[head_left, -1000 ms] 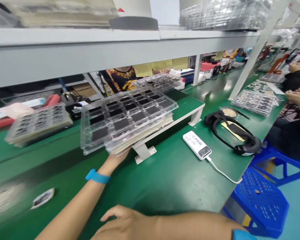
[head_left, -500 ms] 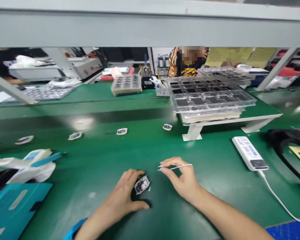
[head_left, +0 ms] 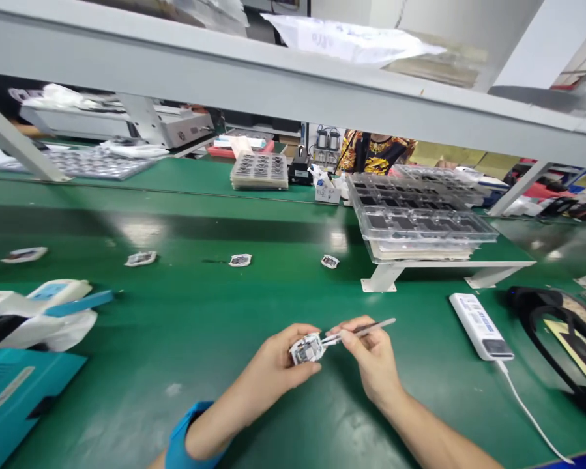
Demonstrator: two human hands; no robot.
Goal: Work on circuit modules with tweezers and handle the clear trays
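A small white casing with electronic parts inside (head_left: 307,348) is gripped between the thumb and fingers of my left hand (head_left: 280,361), its inner side facing up. My right hand (head_left: 371,348) pinches a pair of metal tweezers (head_left: 378,326). The tweezer tips meet the right edge of the casing; whether they grip a small part there is too fine to tell. Farther back on the green bench lie several similar casings, among them one casing (head_left: 240,260) straight ahead and another casing (head_left: 330,262) to its right.
A low stand (head_left: 380,277) at the right carries stacked clear trays (head_left: 420,225). Before it lie a white device with a cable (head_left: 481,326) and a black headband-like item (head_left: 532,319). A teal case (head_left: 23,391) sits at left. A grey shelf beam (head_left: 293,81) crosses above; a person is behind.
My left hand has picked the casing up off the bench and moved right. My right hand has brought the tweezers to the casing's edge. The camera view has tilted.
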